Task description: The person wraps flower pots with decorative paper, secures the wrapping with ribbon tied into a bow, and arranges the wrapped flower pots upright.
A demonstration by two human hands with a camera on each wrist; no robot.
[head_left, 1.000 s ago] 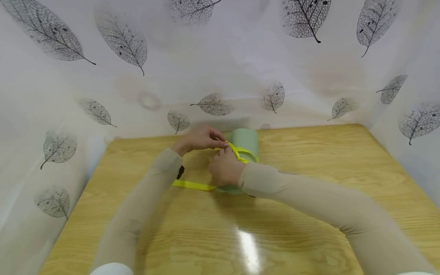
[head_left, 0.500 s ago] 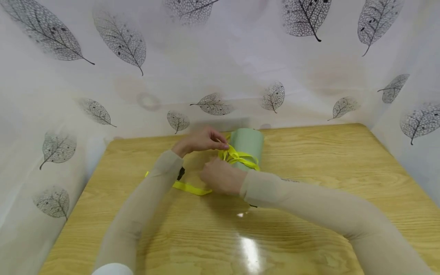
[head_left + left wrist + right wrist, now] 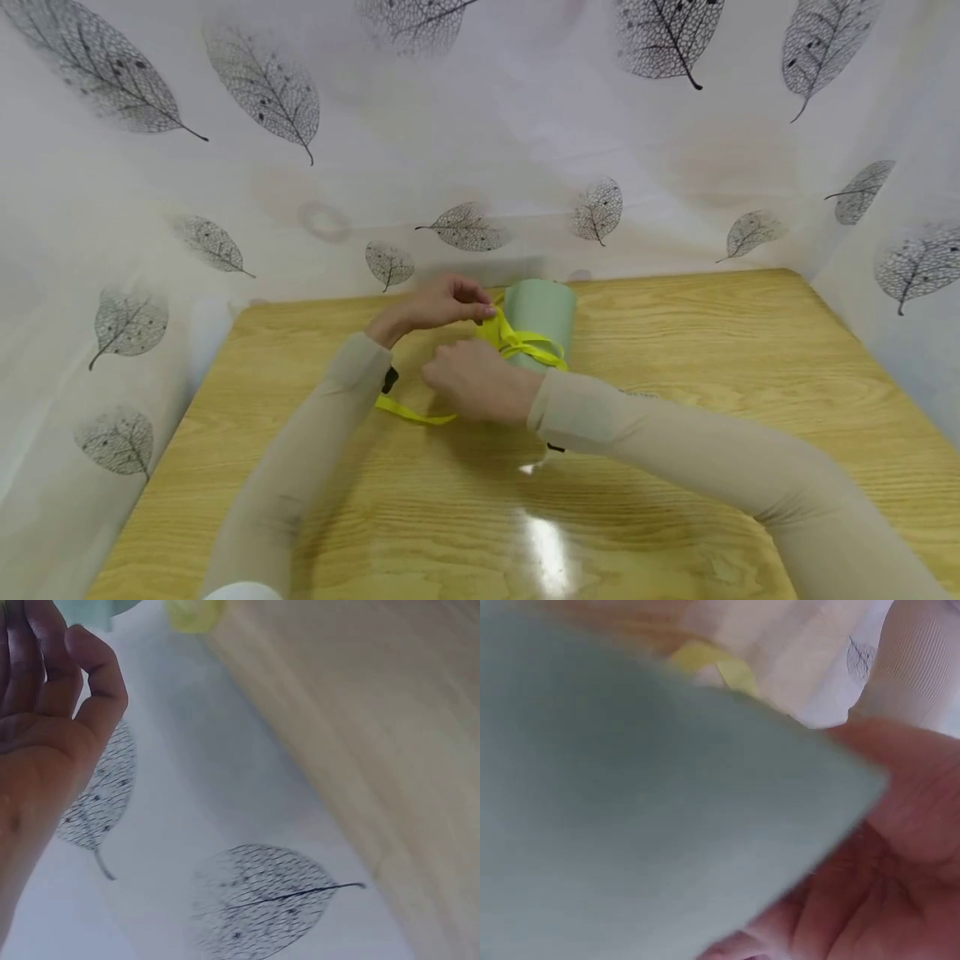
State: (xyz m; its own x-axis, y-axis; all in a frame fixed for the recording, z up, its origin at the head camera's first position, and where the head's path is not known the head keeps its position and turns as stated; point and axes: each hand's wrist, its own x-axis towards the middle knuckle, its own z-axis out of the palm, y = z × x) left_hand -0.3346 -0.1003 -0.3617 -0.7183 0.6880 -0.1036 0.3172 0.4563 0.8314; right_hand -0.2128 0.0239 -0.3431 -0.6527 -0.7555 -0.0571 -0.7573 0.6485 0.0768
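Note:
A pale green roll [image 3: 542,304] lies on the table with its far end near the back edge. Yellow ribbon [image 3: 534,342] wraps its middle and is looped into a knot on the left side. My left hand [image 3: 435,302] pinches a piece of the ribbon between thumb and fingertips, just left of the roll. Nearer to me, my right hand [image 3: 483,379] is curled, its knuckles up, gripping ribbon beside the roll; its fingertips are hidden in the head view. In the right wrist view, the roll's green surface [image 3: 667,802] covers much of that hand.
A loose ribbon tail [image 3: 412,412] lies on the wooden table [image 3: 660,500] to the left of my right hand. Behind the table's back edge hangs a pale cloth [image 3: 480,125] printed with dark leaves, which also runs along both sides.
My right hand has drawn leftward and toward me, away from the roll. The roll has tilted slightly and its knot shows more. My left hand has stayed nearly in place.

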